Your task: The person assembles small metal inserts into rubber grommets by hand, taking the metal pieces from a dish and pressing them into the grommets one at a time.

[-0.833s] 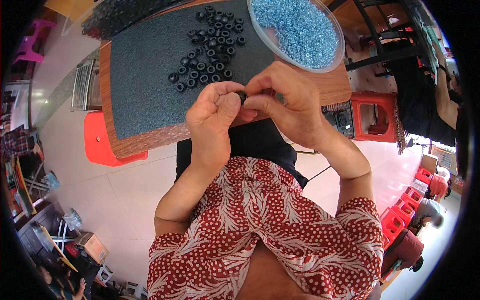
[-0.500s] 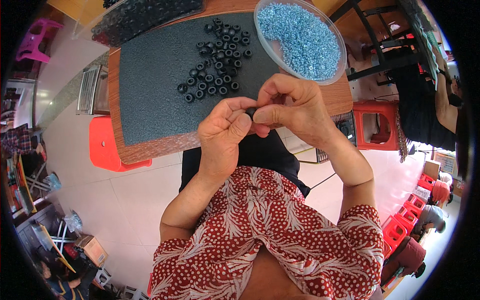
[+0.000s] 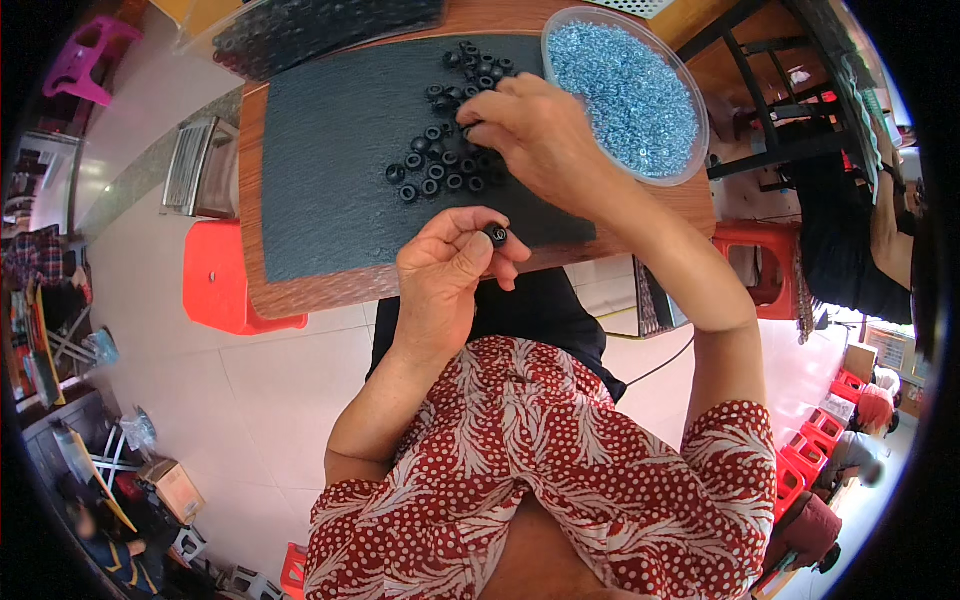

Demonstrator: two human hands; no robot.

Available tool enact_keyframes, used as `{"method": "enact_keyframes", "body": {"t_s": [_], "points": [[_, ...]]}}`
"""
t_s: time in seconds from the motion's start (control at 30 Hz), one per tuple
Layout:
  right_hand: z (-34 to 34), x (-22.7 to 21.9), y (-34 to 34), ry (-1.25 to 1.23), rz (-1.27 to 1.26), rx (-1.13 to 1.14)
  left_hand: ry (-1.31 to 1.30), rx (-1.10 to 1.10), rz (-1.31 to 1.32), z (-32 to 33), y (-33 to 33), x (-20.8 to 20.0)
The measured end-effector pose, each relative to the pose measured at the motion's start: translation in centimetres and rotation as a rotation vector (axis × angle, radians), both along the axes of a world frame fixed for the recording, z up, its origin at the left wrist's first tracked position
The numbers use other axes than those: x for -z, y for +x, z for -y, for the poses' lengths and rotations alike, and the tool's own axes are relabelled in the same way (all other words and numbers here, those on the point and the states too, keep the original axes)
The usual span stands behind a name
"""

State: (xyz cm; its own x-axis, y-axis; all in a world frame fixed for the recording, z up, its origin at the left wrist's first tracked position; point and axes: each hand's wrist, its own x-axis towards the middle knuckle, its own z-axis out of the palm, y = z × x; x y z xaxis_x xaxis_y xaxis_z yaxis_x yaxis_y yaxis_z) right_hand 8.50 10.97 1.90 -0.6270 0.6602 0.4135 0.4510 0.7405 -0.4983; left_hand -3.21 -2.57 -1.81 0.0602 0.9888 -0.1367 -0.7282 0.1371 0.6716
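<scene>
My left hand is closed in front of the table's near edge. Between its thumb and fingers it pinches a small black round part, whose open face shows something pale inside. Further away, my right hand reaches over the dark textured mat. Its curled fingertips are among a scattered pile of small black ring-shaped parts; whatever lies between them is too small and covered to make out. To the right of that hand stands a round clear tub filled with small, shiny, light-blue pieces.
A clear bin of black parts stands at the table's far left. Red stools flank the wooden table. A metal rack is on the left, a black frame on the right. Other people sit at the far right.
My right hand has left the part held in my left hand and moved up to the pile on the mat. My left hand still holds its black part. The view has shifted slightly.
</scene>
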Motion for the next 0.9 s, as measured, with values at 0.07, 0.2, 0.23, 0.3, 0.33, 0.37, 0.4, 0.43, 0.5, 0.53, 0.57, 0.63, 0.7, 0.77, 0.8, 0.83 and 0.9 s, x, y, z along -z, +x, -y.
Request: {"method": "enact_keyframes", "body": {"t_s": [0.07, 0.2, 0.23, 0.3, 0.33, 0.37, 0.4, 0.43, 0.5, 0.53, 0.57, 0.63, 0.7, 0.77, 0.8, 0.83, 0.9], "points": [[-1.1, 0.7, -1.1, 0.230, 0.203, 0.013, 0.009, -0.001, 0.010, 0.1, -0.1, 0.3], [-2.2, 1.4, -2.4, 0.361, 0.348, -0.061, -0.007, -0.025, 0.006, 0.2, -0.3, 0.5], [-2.3, 1.4, -2.6, 0.362, 0.348, -0.064, -0.008, -0.027, 0.012, 0.2, -0.4, 0.6], [-2.6, 1.5, -2.9, 0.379, 0.439, -0.080, -0.009, -0.032, 0.017, 0.2, -0.4, 0.6], [-2.6, 1.5, -2.9, 0.380, 0.439, -0.083, -0.014, -0.034, 0.018, 0.1, -0.3, 0.6], [-2.7, 1.4, -3.0, 0.370, 0.470, -0.096, -0.018, -0.035, 0.018, 0.1, -0.3, 0.6], [-2.7, 1.3, -3.1, 0.360, 0.501, -0.108, -0.019, -0.037, 0.019, 0.1, -0.4, 0.7], [-2.7, 1.2, -3.1, 0.360, 0.502, -0.109, -0.020, -0.038, 0.016, 0.1, -0.4, 0.7], [-2.8, 1.2, -3.2, 0.291, 0.503, -0.120, -0.021, -0.039, 0.014, 0.2, -0.5, 0.8], [-2.8, 1.1, -3.3, 0.291, 0.503, -0.120, -0.030, -0.039, 0.014, 0.1, -0.6, 0.9], [-2.8, 1.1, -3.3, 0.285, 0.515, -0.123, -0.038, -0.039, 0.013, 0.1, -0.6, 0.9], [-2.8, 1.1, -3.4, 0.280, 0.525, -0.125, -0.043, -0.043, 0.004, 0.1, -0.8, 0.9], [-2.7, 1.2, -3.4, 0.288, 0.482, -0.117, -0.049, -0.045, -0.006, 0.0, -0.9, 0.8], [-2.5, 0.9, -3.0, 0.275, 0.383, -0.109, -0.054, -0.067, -0.015, -0.1, -1.1, 0.6], [-2.4, 0.6, -2.6, 0.261, 0.286, -0.099, -0.056, -0.066, -0.016, -0.1, -1.1, 0.5], [-2.1, 0.2, -2.0, 0.259, 0.286, -0.098, -0.064, -0.074, -0.016, -0.1, -1.2, 0.4], [-1.2, -0.8, -0.8, 0.134, 0.067, -0.123, -0.085, -0.080, -0.012, -0.4, -1.3, 0.1]]}}
